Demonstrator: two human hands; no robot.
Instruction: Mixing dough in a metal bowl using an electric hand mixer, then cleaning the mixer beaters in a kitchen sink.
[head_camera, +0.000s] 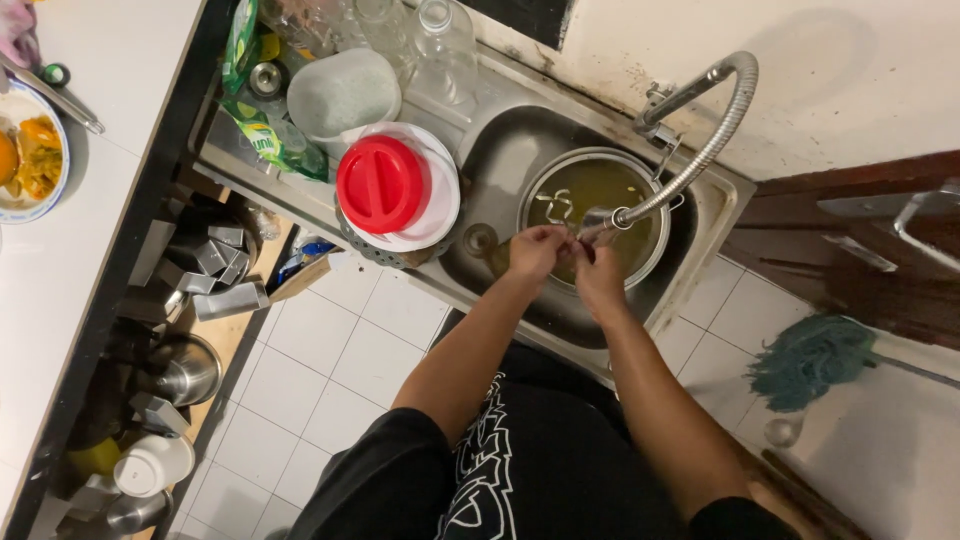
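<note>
Steel sink (700, 215) far centre, set in counter. Pot (600, 190) inside basin, holding murky yellowish water. Flexible tap (700, 140) arcs from far right, spout over pot. White tub with red lid (385, 185) on drainer, left of pot. Green mop (810, 355) on floor, right. Left hand (535, 250) and right hand (598, 275) together under spout above pot's near rim, fingers curled, pinching something small; cannot tell what.

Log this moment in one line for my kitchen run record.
left hand and right hand together under faucet | over pot in sink
</note>
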